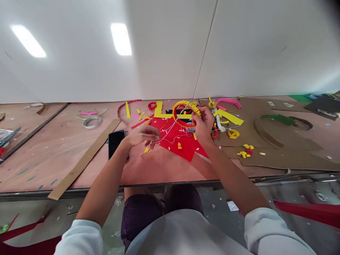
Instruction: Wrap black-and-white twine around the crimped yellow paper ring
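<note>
My right hand (203, 122) pinches the edge of a pleated yellow paper ring (186, 107), which has a red paper band inside it. My left hand (140, 136) holds a twisted red-and-white twine (170, 129), which rises from those fingers to the ring. Below both hands lies a red paper sheet (176, 138), scattered with small paper scraps and thin thread. A black smartphone (116, 143) lies just left of my left wrist, partly hidden by it.
The wooden table (53, 156) holds a long cardboard strip (85, 159) and a tape roll (91, 122) at left. Cut cardboard sheets (278, 157) with yellow paper curls (245, 151) lie at right. A white wall (164, 60) stands behind the table.
</note>
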A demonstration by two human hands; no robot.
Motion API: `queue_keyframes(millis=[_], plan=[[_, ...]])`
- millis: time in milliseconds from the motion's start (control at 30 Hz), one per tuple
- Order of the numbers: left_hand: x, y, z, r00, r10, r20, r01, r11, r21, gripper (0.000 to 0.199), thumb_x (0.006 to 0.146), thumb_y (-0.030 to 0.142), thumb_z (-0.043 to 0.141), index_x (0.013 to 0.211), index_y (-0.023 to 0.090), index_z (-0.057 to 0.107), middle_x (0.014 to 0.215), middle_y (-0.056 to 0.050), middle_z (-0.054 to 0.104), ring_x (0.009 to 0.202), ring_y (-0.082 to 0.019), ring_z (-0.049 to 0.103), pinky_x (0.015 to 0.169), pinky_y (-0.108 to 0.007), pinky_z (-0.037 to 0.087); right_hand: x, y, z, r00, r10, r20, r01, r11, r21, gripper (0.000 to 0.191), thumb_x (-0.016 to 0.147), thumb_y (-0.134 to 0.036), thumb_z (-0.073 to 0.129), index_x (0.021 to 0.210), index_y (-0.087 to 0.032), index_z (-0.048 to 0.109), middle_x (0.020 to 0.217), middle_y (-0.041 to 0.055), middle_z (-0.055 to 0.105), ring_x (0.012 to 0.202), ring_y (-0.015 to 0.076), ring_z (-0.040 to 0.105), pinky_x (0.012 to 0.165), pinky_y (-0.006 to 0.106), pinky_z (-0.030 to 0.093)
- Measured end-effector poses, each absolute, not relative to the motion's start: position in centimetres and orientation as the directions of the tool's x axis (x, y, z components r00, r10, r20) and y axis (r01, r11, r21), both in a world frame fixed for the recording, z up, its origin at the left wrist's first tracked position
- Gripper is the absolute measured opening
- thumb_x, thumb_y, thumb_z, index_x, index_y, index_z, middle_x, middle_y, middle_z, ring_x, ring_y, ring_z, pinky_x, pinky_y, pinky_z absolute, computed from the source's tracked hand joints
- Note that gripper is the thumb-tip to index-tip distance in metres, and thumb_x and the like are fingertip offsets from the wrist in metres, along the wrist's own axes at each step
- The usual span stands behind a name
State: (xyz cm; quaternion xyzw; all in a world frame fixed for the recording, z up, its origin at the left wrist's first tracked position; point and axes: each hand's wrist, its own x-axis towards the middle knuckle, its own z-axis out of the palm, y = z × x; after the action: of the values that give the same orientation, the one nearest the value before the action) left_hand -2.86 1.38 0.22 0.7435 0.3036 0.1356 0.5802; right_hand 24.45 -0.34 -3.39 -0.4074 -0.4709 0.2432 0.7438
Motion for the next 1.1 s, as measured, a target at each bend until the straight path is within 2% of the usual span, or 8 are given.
queue_keyframes(millis=[133,267,367,500,600,667,867,1100], plan=[[-1.8,0.8,-0.1,0.871,0.422,-0.251,0.323,-0.107,0.94,0.021,0.082,0.036,0.076,0.084,0.015,0.077,0.075,-0.006,0.076,0.057,-0.013,0.064,0.047,-0.019,0.046,24.3,-1.0,-3.2,0.335,0.811,0.48,0.004,0.508,-0.861,0.017,0.078,-0.031,0.069,0.081,-0.023,0.054,0.067,-0.005,0.05,0.054,0.0094,0.042,0.049,0.025,0.031],[-1.0,0.3,-0.5,0.934,0.297,-0.198,0.237,-0.101,0.966,0.024,0.083,0.039,0.079,0.094,0.018,0.082,0.086,-0.007,0.08,0.073,-0.017,0.072,0.063,-0.022,0.056,24.0,-1.4,-3.2,0.26,0.825,0.501,0.003,0.519,-0.855,0.015,0.078,-0.03,0.07,0.08,-0.023,0.056,0.07,-0.0039,0.052,0.055,0.0095,0.042,0.051,0.026,0.031],[-0.5,-0.1,-0.8,0.918,0.356,-0.173,0.242,-0.158,0.957,0.025,0.084,0.041,0.079,0.092,0.017,0.082,0.093,-0.009,0.082,0.086,-0.02,0.075,0.07,-0.023,0.057,23.8,-1.7,-3.1,0.239,0.829,0.506,0.01,0.519,-0.855,0.015,0.078,-0.029,0.07,0.081,-0.023,0.057,0.07,-0.0042,0.052,0.055,0.0095,0.041,0.052,0.026,0.031],[0.5,-0.6,-1.9,0.846,0.503,-0.176,0.28,-0.138,0.95,0.038,0.089,0.051,0.072,0.08,0.015,0.073,0.072,-0.007,0.075,0.063,-0.016,0.069,0.052,-0.022,0.049,23.6,-1.9,-3.2,0.221,0.836,0.502,0.044,0.506,-0.861,0.017,0.077,-0.031,0.071,0.083,-0.023,0.057,0.07,-0.0047,0.052,0.056,0.0095,0.041,0.052,0.026,0.031],[1.5,-1.0,-3.2,0.67,0.741,0.045,0.264,-0.295,0.918,0.043,0.092,0.054,0.066,0.071,0.017,0.06,0.056,0.0,0.06,0.049,-0.01,0.052,0.048,-0.022,0.037,23.3,-2.1,-3.3,0.207,0.836,0.508,0.089,0.501,-0.861,0.017,0.079,-0.032,0.071,0.084,-0.023,0.057,0.071,-0.004,0.052,0.058,0.0104,0.043,0.054,0.026,0.032],[2.1,-1.1,-4.0,0.491,0.835,0.247,0.326,-0.44,0.837,0.037,0.093,0.048,0.064,0.073,0.018,0.056,0.061,0.001,0.058,0.053,-0.009,0.047,0.051,-0.023,0.032,23.0,-2.3,-3.4,0.198,0.834,0.516,0.12,0.501,-0.857,0.019,0.079,-0.033,0.071,0.084,-0.022,0.057,0.071,-0.0037,0.052,0.059,0.0107,0.044,0.054,0.026,0.032],[2.8,-1.5,-4.7,0.395,0.858,0.328,0.58,-0.509,0.635,0.024,0.09,0.032,0.062,0.074,0.02,0.05,0.065,0.001,0.058,0.057,-0.011,0.044,0.057,-0.027,0.028,22.3,-2.8,-3.6,0.167,0.823,0.544,0.187,0.515,-0.837,0.018,0.078,-0.032,0.071,0.084,-0.022,0.058,0.074,-0.0023,0.054,0.064,0.0122,0.047,0.056,0.026,0.035],[2.5,-1.3,-4.9,0.48,0.815,0.325,0.475,-0.553,0.684,0.015,0.091,0.018,0.051,0.081,0.018,0.062,0.079,-0.004,0.072,0.065,-0.013,0.056,0.062,-0.026,0.036,22.6,-2.7,-3.7,0.175,0.838,0.518,0.184,0.489,-0.853,0.019,0.077,-0.033,0.071,0.084,-0.022,0.057,0.072,-0.0031,0.052,0.062,0.0116,0.043,0.055,0.026,0.033]])
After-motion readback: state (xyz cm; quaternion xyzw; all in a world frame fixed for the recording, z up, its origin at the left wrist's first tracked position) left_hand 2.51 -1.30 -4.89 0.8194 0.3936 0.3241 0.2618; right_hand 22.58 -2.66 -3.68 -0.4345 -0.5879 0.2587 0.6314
